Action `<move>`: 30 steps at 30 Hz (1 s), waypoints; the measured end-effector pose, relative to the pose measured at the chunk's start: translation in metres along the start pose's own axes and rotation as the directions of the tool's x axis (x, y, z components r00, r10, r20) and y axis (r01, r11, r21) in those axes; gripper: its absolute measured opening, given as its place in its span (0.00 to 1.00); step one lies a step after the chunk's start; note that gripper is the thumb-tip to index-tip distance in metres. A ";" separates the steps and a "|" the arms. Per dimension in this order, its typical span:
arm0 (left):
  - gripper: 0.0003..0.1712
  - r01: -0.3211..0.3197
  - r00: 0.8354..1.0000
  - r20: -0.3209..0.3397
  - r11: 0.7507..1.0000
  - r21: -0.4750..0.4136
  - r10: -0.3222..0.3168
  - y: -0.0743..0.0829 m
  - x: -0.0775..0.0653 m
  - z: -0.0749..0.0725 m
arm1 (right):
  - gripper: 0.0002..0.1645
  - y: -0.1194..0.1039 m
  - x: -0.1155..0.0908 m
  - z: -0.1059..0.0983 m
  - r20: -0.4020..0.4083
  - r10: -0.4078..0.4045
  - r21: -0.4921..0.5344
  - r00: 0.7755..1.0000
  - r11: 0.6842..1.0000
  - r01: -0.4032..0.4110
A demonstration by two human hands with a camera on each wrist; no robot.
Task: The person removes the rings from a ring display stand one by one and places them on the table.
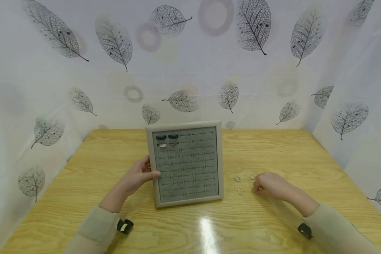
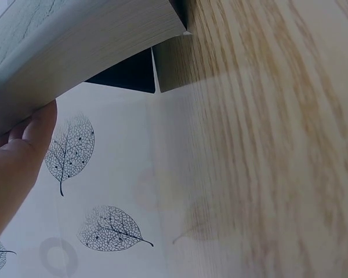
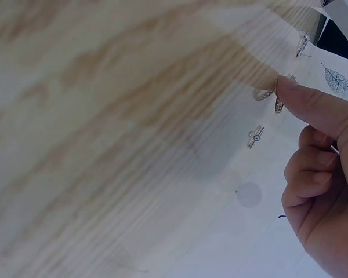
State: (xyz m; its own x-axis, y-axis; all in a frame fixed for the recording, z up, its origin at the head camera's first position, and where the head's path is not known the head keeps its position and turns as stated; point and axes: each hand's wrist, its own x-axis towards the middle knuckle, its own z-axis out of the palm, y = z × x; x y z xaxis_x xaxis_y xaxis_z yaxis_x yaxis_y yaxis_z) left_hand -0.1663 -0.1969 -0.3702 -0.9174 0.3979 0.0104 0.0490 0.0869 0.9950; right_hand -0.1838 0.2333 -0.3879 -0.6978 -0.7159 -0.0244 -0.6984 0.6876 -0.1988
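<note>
My left hand [image 1: 139,176] grips the left edge of a framed ring display board [image 1: 187,165], thumb in front and fingers behind. The board stands tilted back, its grey padded face lined with rows of slots. At its upper left sit two dark rings [image 1: 173,136], a whitish ring [image 1: 162,145] and a coppery ring [image 1: 174,143]. On the table right of the board, my right hand [image 1: 273,185] pinches a small gold-toned ring [image 3: 279,105] at the thumb tip; the index fingertip is largely hidden. Close by lie a lower ring [image 1: 240,192], a left ring [image 1: 237,179] and a far ring [image 1: 252,176].
A wood-grain table [image 1: 114,141] carries everything. Behind it and along both sides hangs a white sheet [image 1: 190,70] printed with leaves. A dark support [image 2: 127,72] shows behind the board in the left wrist view. Black straps [image 1: 125,226] are at both wrists.
</note>
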 end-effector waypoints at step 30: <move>0.38 -0.001 1.000 -0.009 1.000 0.005 0.001 0.001 -0.001 0.000 | 0.06 -0.001 0.000 -0.010 -0.196 -0.067 -0.017 0.978 0.998 0.065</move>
State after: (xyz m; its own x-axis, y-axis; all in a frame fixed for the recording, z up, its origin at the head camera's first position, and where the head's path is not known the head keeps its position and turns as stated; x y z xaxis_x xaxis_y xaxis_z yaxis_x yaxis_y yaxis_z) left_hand -0.1653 -0.1971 -0.3696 -0.9207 0.3900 0.0123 0.0518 0.0908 0.9945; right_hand -0.1847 0.2337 -0.3782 -0.6667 -0.7229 0.1814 -0.7451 0.6414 -0.1828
